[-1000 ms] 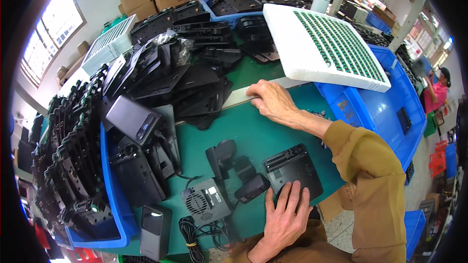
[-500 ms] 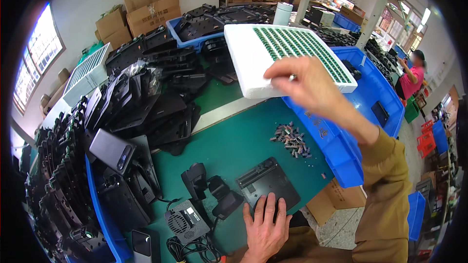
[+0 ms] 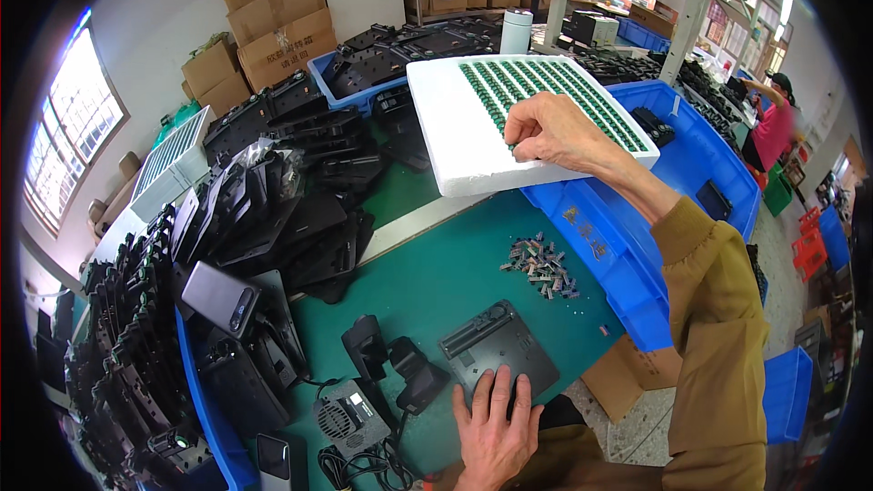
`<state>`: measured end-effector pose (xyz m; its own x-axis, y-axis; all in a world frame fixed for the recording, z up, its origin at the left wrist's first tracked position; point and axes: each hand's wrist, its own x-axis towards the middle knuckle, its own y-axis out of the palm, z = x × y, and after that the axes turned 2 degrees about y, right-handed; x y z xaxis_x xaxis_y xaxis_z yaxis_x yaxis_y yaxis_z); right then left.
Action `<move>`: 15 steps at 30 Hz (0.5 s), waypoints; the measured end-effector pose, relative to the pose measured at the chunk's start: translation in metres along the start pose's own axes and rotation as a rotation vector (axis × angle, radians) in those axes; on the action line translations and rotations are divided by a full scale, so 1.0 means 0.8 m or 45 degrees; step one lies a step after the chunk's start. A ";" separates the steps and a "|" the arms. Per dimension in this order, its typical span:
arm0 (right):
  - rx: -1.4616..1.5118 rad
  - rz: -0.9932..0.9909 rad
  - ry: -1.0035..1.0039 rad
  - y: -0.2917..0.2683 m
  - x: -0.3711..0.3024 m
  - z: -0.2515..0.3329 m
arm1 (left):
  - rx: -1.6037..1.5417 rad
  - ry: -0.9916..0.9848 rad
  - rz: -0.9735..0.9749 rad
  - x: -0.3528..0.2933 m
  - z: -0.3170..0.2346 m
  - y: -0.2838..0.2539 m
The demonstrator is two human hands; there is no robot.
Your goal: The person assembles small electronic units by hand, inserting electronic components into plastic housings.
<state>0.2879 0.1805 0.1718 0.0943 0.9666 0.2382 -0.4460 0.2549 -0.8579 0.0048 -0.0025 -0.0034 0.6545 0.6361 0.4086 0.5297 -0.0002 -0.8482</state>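
Observation:
My left hand point(image 3: 498, 427) lies with fingers spread on the lower part of a flat black plastic housing point(image 3: 496, 341), which rests at the near edge of the green work mat. My right hand point(image 3: 556, 135) reaches out over a white foam tray point(image 3: 447, 132). Rows of small green parts point(image 3: 596, 95) fill much of that tray. Thumb and fingertips of this hand are pinched together at the near ends of the rows; whatever sits between them is hidden. Right of the housing's top lies a loose pile of small metallic pieces point(image 3: 544, 265).
A blue bin point(image 3: 627, 286) stands under the tray at the right. Black housings point(image 3: 282, 209) are stacked at the left. Two black cradle-like parts point(image 3: 414, 373), a grey vented device point(image 3: 350, 414) with cables, and a power bank point(image 3: 218, 298) lie nearby. A person in pink works far right.
My right hand has shifted from the tray's bare foam margin to the ends of the green rows, its fingers more tightly closed. My left hand stays on the housing. The view has tilted slightly.

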 end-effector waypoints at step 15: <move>0.295 0.023 -0.041 -0.010 -0.002 -0.015 | 0.019 0.000 0.032 -0.002 -0.001 -0.002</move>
<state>0.3016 0.1771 0.1728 0.0579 0.9687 0.2414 -0.6402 0.2216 -0.7356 0.0029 -0.0042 -0.0027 0.6675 0.6363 0.3867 0.5046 -0.0048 -0.8633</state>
